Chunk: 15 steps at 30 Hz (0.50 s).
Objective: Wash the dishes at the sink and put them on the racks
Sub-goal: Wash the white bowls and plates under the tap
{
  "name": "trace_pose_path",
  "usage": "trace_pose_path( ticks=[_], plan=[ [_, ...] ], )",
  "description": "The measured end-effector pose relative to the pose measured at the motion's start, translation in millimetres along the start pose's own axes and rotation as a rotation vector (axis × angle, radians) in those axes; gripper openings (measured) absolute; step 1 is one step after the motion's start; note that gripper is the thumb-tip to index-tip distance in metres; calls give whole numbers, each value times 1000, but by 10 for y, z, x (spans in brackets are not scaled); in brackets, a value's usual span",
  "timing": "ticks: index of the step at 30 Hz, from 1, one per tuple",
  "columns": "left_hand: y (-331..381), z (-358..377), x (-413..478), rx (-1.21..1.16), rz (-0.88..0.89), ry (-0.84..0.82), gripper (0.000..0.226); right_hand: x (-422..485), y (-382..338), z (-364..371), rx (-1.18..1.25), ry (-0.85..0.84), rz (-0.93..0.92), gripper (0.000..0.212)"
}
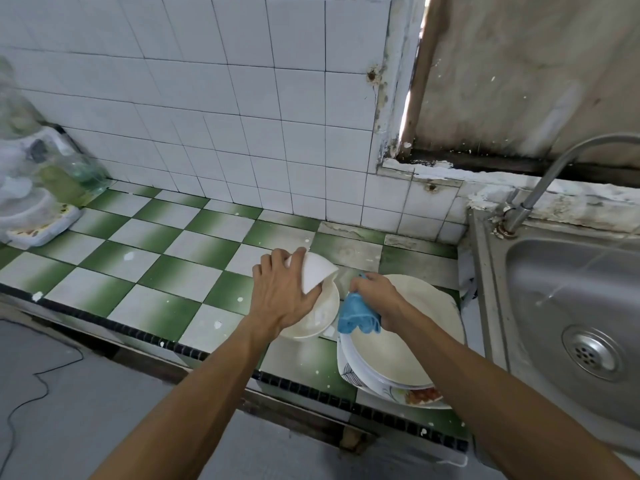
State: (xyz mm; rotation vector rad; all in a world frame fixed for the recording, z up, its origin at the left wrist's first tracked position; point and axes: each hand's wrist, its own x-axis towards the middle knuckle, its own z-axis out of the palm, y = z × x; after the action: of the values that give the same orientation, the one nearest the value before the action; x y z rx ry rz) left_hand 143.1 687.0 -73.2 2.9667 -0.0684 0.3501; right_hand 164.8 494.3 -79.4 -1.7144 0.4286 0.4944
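Two grips are closed: the left hand (280, 292) curls round a smooth white bowl (318, 271) tilted over a cream bowl (318, 320) on the checked-tile worktop (156, 258). The right hand (375, 294) bunches a soft blue cloth (356, 317) above stacked plates (391, 351).

Countertop (145, 237): green and white tiles in a checker pattern, flecked with white spots; black mosaic edging (138, 336) along its front.
Wall (207, 98): white square tiles, cracked near the corner.
Far left on the counter: clear plastic bottles (79, 171), and a white lidded container (38, 220).
Upper right: stained, weathered board (519, 74).
Lower left: thin black cable (45, 375) across a grey surface.
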Motion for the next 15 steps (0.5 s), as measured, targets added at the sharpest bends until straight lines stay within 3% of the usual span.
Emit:
trace_pose_path(
  ticks=[5,10,13,15],
  plan=[
    [75,-16,-34,65,75,91,74,-83,5,-103,241,10,146,11],
    [384,-209,25,-548,-254,111,64,-172,34,-294,526,89,160,21],
    [712,-369,109,-845,-421,38,58,-210,21,-425,622,247,28,56],
    [948,-415,133,-960,-433,-24,53,-323,-65,-543,645,374,-127,59]
  ],
)
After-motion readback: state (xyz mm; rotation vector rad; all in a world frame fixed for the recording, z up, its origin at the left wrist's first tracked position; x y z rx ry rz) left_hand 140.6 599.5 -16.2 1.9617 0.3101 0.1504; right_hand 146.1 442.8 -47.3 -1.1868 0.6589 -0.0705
